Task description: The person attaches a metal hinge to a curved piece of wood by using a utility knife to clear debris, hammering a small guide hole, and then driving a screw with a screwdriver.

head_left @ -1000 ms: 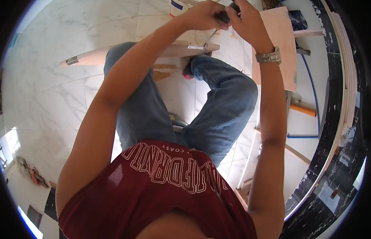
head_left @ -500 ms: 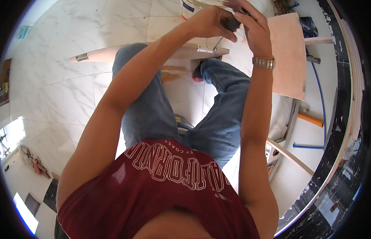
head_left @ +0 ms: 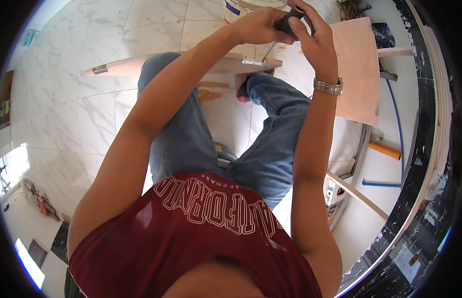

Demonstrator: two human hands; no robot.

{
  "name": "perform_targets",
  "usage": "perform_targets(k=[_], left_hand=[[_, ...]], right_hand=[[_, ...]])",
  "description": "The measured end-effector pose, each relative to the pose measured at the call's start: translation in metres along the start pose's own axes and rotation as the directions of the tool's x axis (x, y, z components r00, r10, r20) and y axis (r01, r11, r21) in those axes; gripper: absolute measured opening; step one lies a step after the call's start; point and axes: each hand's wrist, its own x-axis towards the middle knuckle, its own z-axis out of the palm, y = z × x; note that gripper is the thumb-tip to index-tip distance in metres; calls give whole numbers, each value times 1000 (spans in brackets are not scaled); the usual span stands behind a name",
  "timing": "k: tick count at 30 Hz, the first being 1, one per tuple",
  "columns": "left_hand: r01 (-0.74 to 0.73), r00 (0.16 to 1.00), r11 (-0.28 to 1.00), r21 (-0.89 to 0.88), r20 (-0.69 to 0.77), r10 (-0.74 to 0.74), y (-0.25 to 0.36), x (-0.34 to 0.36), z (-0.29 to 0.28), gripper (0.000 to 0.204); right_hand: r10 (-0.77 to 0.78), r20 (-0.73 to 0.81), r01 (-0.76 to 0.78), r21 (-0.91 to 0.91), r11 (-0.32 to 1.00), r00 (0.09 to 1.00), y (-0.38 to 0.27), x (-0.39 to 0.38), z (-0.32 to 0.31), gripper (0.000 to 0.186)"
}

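Both my hands are at the top of the view on a screwdriver (head_left: 292, 22) with a thick black handle. My left hand (head_left: 263, 27) is closed round the handle's lower part. My right hand (head_left: 316, 37), with a metal watch on its wrist, has its thumb and fingers closed on the upper part. The thin metal shaft slants down to a silver hinge (head_left: 253, 60) near the right end of a wooden panel (head_left: 218, 64). This panel stands on edge across my legs. A second hinge (head_left: 98, 69) sits near its left end. The shaft's tip is too small to make out.
A white bucket (head_left: 232, 10) stands beyond my hands. To the right lies a flat wooden board (head_left: 357, 74), with a hammer (head_left: 389, 75), an orange pipe (head_left: 385, 150) and a blue pipe (head_left: 382, 184) near it. Brown dust (head_left: 211, 92) marks the tiled floor between my legs.
My right hand's raised fingers have come round the top of the screwdriver handle, its thumb now against it. The handle shows more and my left hand has shifted slightly.
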Motion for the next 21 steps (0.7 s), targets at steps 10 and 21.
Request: perform_targets(k=[10, 21], left_hand=[[111, 978, 989, 101, -190, -90, 8, 4, 19, 45], [157, 971, 863, 481, -233, -47, -2, 1, 17, 55]], right_hand=[[12, -75, -25, -171, 985, 997, 1, 1, -12, 25], [-78, -256, 22, -216, 976, 964, -1, -4, 14, 28]])
